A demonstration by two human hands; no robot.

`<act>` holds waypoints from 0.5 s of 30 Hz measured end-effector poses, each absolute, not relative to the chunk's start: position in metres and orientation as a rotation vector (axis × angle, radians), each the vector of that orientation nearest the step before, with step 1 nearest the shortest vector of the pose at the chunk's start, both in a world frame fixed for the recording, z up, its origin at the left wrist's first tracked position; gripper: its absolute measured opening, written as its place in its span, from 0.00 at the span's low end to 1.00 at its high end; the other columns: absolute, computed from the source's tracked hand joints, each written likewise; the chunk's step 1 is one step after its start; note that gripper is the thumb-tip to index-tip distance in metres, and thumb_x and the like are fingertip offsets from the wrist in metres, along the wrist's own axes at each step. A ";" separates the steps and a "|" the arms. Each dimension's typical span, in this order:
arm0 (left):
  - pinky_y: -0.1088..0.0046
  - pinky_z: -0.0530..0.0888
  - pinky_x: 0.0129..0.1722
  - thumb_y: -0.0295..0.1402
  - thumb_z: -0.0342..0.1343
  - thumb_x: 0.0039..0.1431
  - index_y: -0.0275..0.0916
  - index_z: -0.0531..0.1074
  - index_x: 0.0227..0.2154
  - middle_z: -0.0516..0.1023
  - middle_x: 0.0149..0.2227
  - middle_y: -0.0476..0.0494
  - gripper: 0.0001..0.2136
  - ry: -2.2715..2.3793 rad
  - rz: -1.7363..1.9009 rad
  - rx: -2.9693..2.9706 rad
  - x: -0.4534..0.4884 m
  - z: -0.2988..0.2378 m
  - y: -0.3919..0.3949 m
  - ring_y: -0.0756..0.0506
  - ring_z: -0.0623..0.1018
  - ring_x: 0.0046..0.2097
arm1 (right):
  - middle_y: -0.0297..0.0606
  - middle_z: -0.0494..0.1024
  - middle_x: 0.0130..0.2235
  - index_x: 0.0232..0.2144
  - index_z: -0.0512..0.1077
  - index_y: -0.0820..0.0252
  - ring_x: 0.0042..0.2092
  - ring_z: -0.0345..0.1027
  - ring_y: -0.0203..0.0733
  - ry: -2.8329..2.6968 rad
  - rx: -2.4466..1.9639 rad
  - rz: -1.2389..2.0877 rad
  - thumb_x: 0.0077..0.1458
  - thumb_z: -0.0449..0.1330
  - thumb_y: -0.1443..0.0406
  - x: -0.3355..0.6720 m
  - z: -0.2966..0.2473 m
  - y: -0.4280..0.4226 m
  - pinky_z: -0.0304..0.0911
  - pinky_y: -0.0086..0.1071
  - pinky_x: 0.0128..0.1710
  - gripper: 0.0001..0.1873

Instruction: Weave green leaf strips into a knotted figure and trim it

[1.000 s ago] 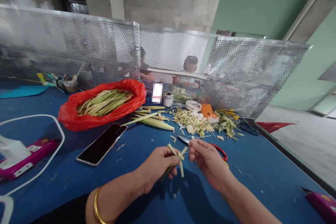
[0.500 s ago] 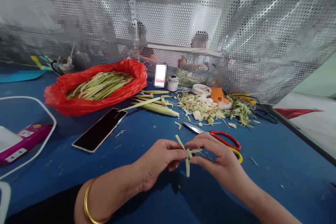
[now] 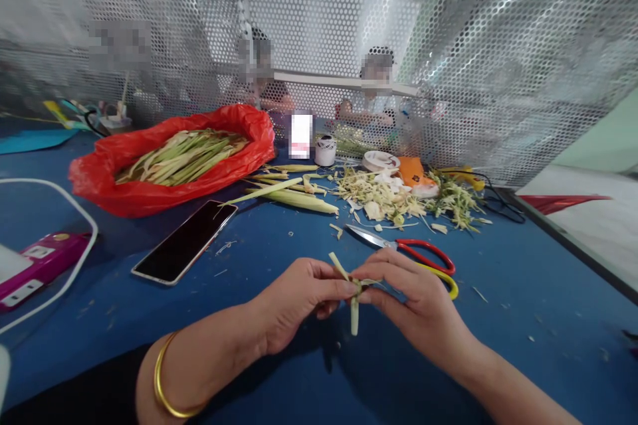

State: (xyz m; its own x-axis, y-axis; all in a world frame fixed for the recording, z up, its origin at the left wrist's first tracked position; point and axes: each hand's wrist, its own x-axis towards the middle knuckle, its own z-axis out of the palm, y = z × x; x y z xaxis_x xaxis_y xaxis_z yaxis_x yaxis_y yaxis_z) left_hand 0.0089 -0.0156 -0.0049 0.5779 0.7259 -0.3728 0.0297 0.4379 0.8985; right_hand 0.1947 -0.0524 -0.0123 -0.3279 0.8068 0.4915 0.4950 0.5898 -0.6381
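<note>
Both hands meet over the blue table [image 3: 508,305], pinching a small folded piece of pale green leaf strips [image 3: 353,292]. My left hand [image 3: 299,302], with a gold bangle on the wrist, grips it from the left with thumb and fingers closed. My right hand [image 3: 413,299] pinches it from the right. One strip end sticks up to the left and another hangs down below the fingers. Red and yellow handled scissors [image 3: 403,252] lie just behind my right hand.
A red plastic bag [image 3: 124,192] of leaf strips sits at the back left, a black phone [image 3: 187,242] in front of it. Loose stalks [image 3: 294,196] and a heap of trimmings [image 3: 393,196] lie before a perforated metal screen [image 3: 498,66]. People sit behind it. A pink device [image 3: 37,262] is at left.
My right hand has closed in on the leaf piece and now pinches it together with the left. The camera has tilted down, so the table fills more of the view.
</note>
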 end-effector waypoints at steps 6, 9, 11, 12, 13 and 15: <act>0.74 0.53 0.23 0.34 0.64 0.43 0.34 0.76 0.22 0.65 0.19 0.54 0.07 0.867 0.510 1.029 0.009 -0.005 -0.014 0.54 0.60 0.22 | 0.38 0.74 0.36 0.41 0.75 0.57 0.36 0.71 0.37 -2.021 -0.983 0.365 0.59 0.59 0.71 0.193 -0.014 -0.053 0.68 0.29 0.35 0.09; 0.74 0.53 0.24 0.33 0.64 0.43 0.35 0.76 0.22 0.65 0.18 0.54 0.07 0.866 0.484 1.014 0.008 -0.005 -0.014 0.54 0.59 0.22 | 0.37 0.74 0.36 0.40 0.75 0.56 0.36 0.71 0.37 -2.019 -0.978 0.355 0.58 0.59 0.71 0.192 -0.014 -0.053 0.68 0.29 0.35 0.09; 0.74 0.53 0.24 0.33 0.64 0.43 0.35 0.75 0.21 0.64 0.18 0.54 0.07 0.865 0.468 0.997 0.008 -0.005 -0.014 0.54 0.60 0.22 | 0.37 0.74 0.35 0.40 0.76 0.56 0.35 0.71 0.37 -2.002 -0.985 0.356 0.58 0.59 0.71 0.191 -0.015 -0.053 0.68 0.28 0.34 0.09; 0.74 0.53 0.24 0.33 0.64 0.43 0.35 0.75 0.21 0.64 0.18 0.54 0.07 0.868 0.466 0.991 0.008 -0.005 -0.014 0.54 0.60 0.22 | 0.37 0.74 0.35 0.40 0.76 0.56 0.35 0.72 0.36 -1.995 -0.992 0.356 0.58 0.59 0.71 0.191 -0.015 -0.053 0.68 0.28 0.34 0.09; 0.74 0.53 0.24 0.33 0.64 0.43 0.35 0.75 0.21 0.64 0.18 0.54 0.07 0.871 0.467 0.988 0.008 -0.005 -0.014 0.54 0.60 0.22 | 0.37 0.74 0.35 0.40 0.76 0.57 0.35 0.72 0.36 -1.990 -0.998 0.355 0.58 0.59 0.72 0.191 -0.016 -0.054 0.68 0.28 0.34 0.09; 0.74 0.52 0.24 0.33 0.64 0.42 0.35 0.74 0.21 0.64 0.18 0.54 0.07 0.880 0.472 0.987 0.008 -0.005 -0.014 0.54 0.60 0.22 | 0.37 0.74 0.35 0.40 0.75 0.57 0.35 0.72 0.36 -1.988 -1.008 0.354 0.58 0.59 0.72 0.191 -0.017 -0.055 0.68 0.28 0.34 0.09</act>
State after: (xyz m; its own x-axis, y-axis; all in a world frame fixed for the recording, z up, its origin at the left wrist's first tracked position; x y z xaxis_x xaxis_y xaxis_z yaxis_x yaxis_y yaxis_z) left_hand 0.0080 -0.0143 -0.0054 0.5782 0.6989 -0.4209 0.0361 0.4934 0.8690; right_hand 0.1912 -0.0546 -0.0171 -0.3076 0.7640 0.5672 0.5212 0.6340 -0.5713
